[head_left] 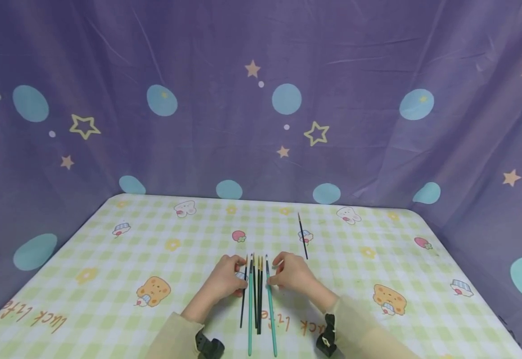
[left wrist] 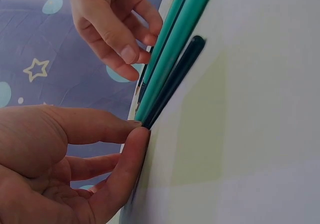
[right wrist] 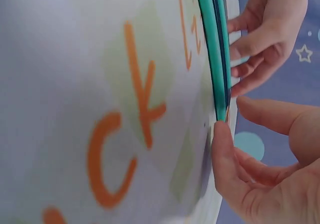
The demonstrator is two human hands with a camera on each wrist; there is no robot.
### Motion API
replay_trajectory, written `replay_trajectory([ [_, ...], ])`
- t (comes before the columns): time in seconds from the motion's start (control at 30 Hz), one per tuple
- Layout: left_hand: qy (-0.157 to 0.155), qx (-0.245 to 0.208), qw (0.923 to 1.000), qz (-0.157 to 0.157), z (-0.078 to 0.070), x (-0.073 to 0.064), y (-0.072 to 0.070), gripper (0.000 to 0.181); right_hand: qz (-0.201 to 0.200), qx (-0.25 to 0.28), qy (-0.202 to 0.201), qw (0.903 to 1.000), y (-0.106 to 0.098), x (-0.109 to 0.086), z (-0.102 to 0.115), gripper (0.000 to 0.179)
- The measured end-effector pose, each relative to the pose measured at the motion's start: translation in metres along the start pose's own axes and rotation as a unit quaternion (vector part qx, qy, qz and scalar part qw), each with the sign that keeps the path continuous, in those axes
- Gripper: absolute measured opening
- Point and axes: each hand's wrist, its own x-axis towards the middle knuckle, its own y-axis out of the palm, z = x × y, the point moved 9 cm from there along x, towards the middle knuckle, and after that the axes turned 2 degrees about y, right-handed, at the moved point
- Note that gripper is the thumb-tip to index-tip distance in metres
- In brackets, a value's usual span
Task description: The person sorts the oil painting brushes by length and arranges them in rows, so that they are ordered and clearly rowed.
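Several paintbrushes lie side by side before me, bristles pointing away. At the left edge is a thin black paintbrush [head_left: 242,309], beside a teal paintbrush [head_left: 250,319]. Black paintbrushes [head_left: 259,299] lie in the middle, with another teal paintbrush [head_left: 272,319] on the right, slightly apart. My left hand [head_left: 225,277] touches the left black brush from its outer side, thumb and a fingertip against it; the other fingers bend loosely. From the opposite side, my right hand [head_left: 296,274] touches the right teal brush near its bristle end, a gap showing between thumb and forefinger.
A single black paintbrush [head_left: 303,238] lies farther back, right of the group. A green-checked cloth [head_left: 189,279] with printed cartoons and lettering covers the table. Behind it hangs a purple curtain [head_left: 207,134] with stars and blue dots. Each wrist bears a black strapped device [head_left: 209,346].
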Motion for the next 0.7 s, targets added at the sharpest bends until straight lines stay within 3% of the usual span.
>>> replay_trajectory([
  [0.7,-0.002,0.006,1.0000,-0.002,0.000,0.000,0.000,0.049,0.023,-0.048,-0.017,0.9984,0.017,-0.013,0.012,0.051],
])
